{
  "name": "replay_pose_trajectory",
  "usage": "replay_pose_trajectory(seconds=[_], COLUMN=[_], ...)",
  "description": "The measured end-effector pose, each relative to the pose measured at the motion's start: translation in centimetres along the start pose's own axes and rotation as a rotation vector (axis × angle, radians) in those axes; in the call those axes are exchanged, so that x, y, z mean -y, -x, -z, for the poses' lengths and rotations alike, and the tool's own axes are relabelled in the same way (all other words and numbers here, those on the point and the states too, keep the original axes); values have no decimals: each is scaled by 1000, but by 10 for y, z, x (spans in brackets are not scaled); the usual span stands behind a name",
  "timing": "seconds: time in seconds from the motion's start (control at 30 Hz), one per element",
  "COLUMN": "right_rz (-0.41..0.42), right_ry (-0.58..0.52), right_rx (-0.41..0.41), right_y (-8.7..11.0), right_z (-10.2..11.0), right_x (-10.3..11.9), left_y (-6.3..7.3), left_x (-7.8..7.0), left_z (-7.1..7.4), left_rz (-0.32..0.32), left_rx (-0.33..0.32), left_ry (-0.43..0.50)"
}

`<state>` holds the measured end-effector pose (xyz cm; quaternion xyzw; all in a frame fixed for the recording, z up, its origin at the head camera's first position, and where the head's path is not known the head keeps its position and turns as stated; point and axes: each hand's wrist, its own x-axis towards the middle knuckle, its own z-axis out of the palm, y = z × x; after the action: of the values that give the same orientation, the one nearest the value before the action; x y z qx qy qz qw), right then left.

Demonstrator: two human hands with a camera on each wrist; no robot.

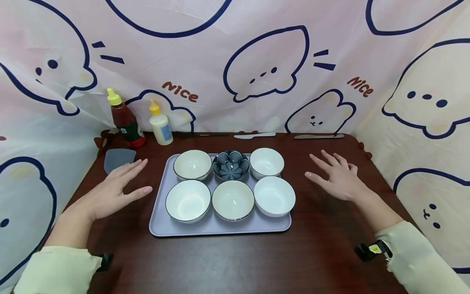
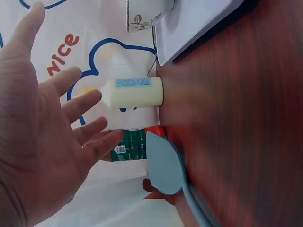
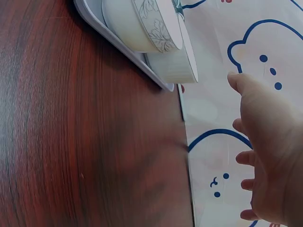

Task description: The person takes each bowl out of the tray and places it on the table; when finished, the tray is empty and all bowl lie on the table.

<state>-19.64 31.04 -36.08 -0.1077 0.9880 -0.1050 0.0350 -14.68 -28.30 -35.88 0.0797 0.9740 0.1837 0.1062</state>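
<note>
My left hand [image 1: 115,190] is held with fingers spread to the left of a lavender tray [image 1: 220,228], holding nothing. To the tray's right, my right hand [image 1: 338,177] hovers over the table, its fingers loosely extended around nothing. Several bowls stand on the tray in two rows. In the back row a dark patterned bowl [image 1: 230,165] sits between a white bowl [image 1: 192,164] and another white bowl [image 1: 267,162]. The front row has three white bowls, including the middle bowl [image 1: 233,200]. A grey spatula [image 2: 165,165] lies near my left hand, its handle hidden in the head view.
At the back left stand a red sauce bottle [image 1: 128,122] with a yellow cap and a cream-coloured bottle [image 1: 160,126]. A white knife [image 1: 254,135] and a metal knife [image 1: 318,136] lie along the table's back edge. Printed cloth [image 1: 205,61] hangs around the dark wooden table [image 1: 220,265].
</note>
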Motion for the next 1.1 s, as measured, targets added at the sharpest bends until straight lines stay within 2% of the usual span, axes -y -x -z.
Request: replay_pose_trajectory(seconds=[0.3,0.47,0.6,0.8,1.1], right_rz=[18,30,61,56,55], right_ry=[-74,-165,-255,-422,-773], right_rx=[14,39,38,50,133], right_y=[-14,-24,-32,-48,-67], right_z=[-15,-24,-30,-37,-46], right_x=[3,3,3,4,10], left_y=[2,0,-4,-4,0], left_x=[6,9,15,29,43], left_z=[-16,-27,-35,-48,-73], left_rz=[-18,-53,-73,-93,-147], left_rx=[2,-3,17,48,24], left_ry=[111,232,331,470,601])
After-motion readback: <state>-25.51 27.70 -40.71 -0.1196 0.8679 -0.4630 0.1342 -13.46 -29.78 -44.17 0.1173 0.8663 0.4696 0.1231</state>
